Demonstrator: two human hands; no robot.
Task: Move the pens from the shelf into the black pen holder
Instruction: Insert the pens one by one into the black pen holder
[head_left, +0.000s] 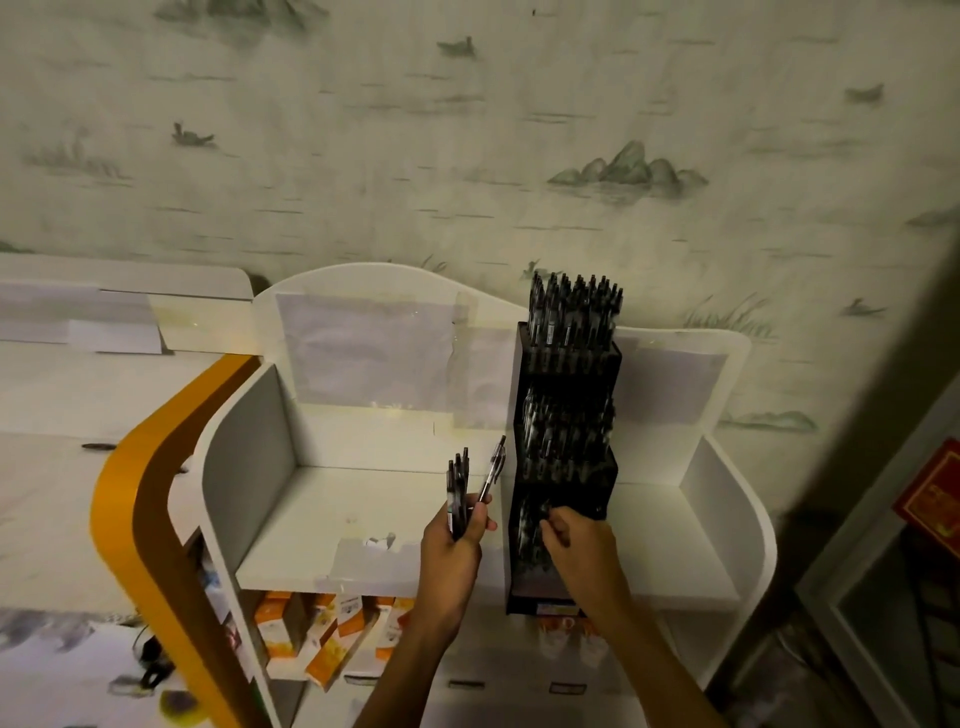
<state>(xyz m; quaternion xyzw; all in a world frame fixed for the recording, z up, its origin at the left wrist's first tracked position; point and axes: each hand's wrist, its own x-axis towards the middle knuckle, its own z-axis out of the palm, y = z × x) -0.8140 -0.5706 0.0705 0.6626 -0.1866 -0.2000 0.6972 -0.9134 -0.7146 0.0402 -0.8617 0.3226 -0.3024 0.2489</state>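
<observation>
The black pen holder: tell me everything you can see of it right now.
The black pen holder is a tall, narrow, stepped rack with three tiers rising toward the wall, seemingly of dark plastic. It stands upright on the white shelf, right of centre, its base at the front edge. All three tiers hold dark pens standing upright; the top tier's pens jut above its rim. The right hand reaches into the lowest tier, fingers curled; whether it holds a pen is unclear.

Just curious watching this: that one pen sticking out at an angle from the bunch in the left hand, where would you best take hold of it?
Pinch the tilted pen on its free upper barrel, coming from the right. It leans away from the bundle of pens, and the left hand covers its lower end.
</observation>
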